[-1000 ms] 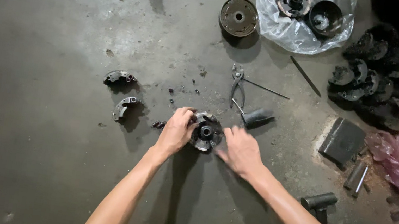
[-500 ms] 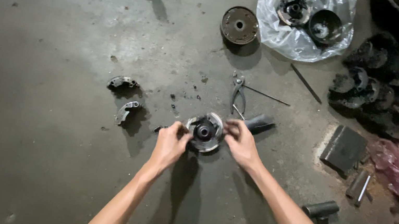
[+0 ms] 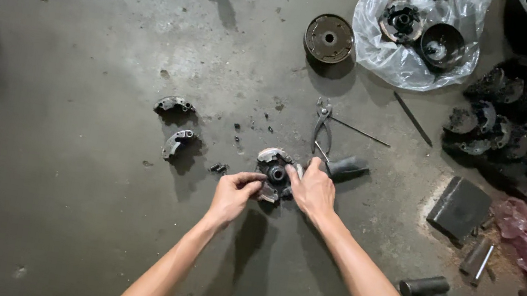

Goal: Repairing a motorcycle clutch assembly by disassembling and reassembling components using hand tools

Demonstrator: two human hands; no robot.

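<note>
Concrete floor (image 3: 80, 72), stained, carrying all items. Clear plastic bag (image 3: 389, 55) with two round parts, near the far edge. Heap of dark parts (image 3: 503, 128) at the right edge. Round drum (image 3: 329, 38), beside the bag. Pliers (image 3: 321, 125), just beyond my hands. Clutch assembly (image 3: 274, 167), mid-floor: my left hand (image 3: 233, 196) pinches its near-left rim, my right hand (image 3: 314, 192) presses fingers on its right side, possibly gripping. Two loose clutch shoes (image 3: 173, 124), left of it.
</note>
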